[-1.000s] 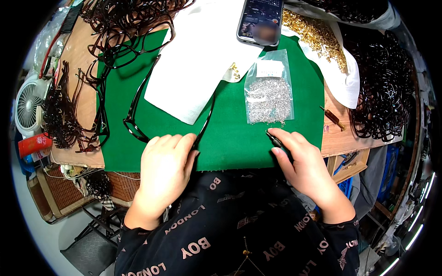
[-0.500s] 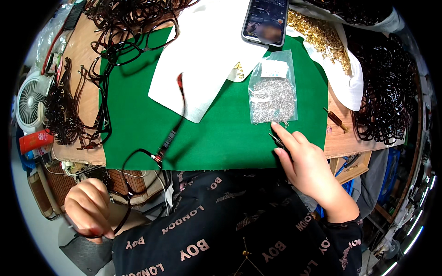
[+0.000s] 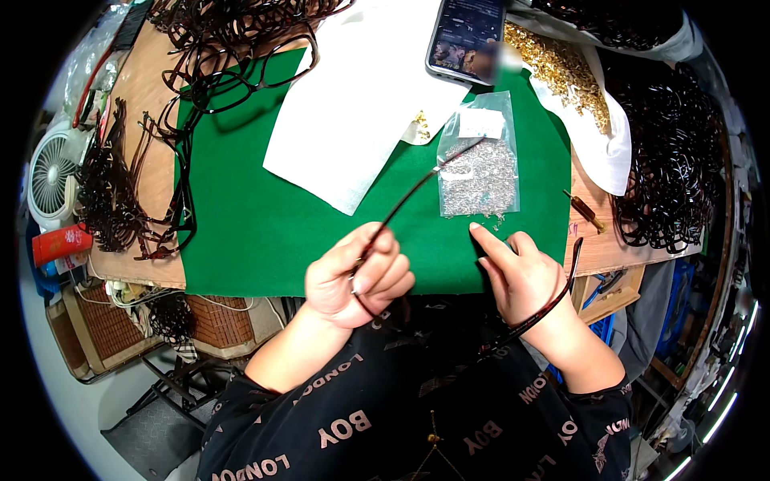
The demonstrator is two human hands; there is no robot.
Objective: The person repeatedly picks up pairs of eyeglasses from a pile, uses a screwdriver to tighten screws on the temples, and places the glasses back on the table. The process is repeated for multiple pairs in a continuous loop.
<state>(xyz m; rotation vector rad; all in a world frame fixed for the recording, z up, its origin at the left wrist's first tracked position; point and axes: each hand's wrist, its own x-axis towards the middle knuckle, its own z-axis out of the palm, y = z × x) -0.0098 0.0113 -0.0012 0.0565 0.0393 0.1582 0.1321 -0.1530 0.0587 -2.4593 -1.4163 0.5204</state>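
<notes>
Left hand (image 3: 357, 276): we grip a dark temple arm (image 3: 417, 191), slanting up over the green mat (image 3: 257, 216)
Right hand (image 3: 521, 276): we clasp another arm piece (image 3: 553, 301), forefinger beside the clear screw bag (image 3: 480, 172)

My left hand (image 3: 357, 276) pinches a thin dark temple arm (image 3: 417, 191), slanting over the green mat (image 3: 265, 216); another, I think, curves under my right hand (image 3: 521, 276).

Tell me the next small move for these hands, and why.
Probably the right hand picks a screw from the clear bag of small silvery parts: its forefinger points at the bag's lower edge, while the left hand holds a dark eyeglass temple arm raised over the green mat.
</notes>
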